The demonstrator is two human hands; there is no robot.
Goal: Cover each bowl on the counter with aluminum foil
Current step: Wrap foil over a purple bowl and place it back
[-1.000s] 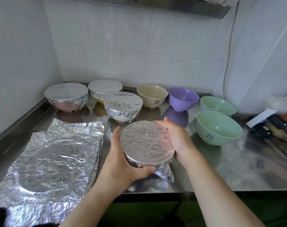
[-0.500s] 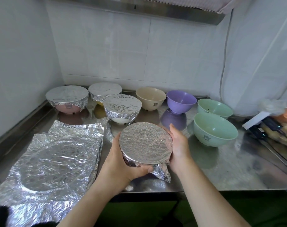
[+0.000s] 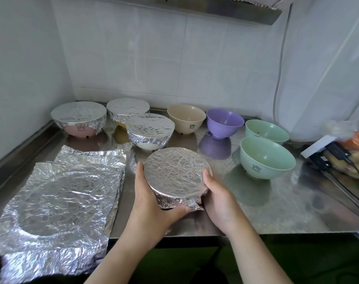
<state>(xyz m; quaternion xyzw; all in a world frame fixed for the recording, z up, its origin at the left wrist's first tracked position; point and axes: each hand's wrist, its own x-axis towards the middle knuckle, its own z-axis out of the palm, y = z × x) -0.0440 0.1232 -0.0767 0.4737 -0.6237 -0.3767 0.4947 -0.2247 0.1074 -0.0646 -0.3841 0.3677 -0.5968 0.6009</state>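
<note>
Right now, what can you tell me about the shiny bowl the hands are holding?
The foil-wrapped bowl sits near the front of the steel counter, tipped a little toward the camera. Crinkled silver foil stretches flat over its top and folds down the sides, with a loose bunched flap at the lower right. The bowl itself is hidden. The left hand cups its left side and underside; the right hand grips its right side.

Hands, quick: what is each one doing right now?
Left hand: gripping the foil-covered bowl from its left side.
Right hand: gripping the same bowl from its right side.
</note>
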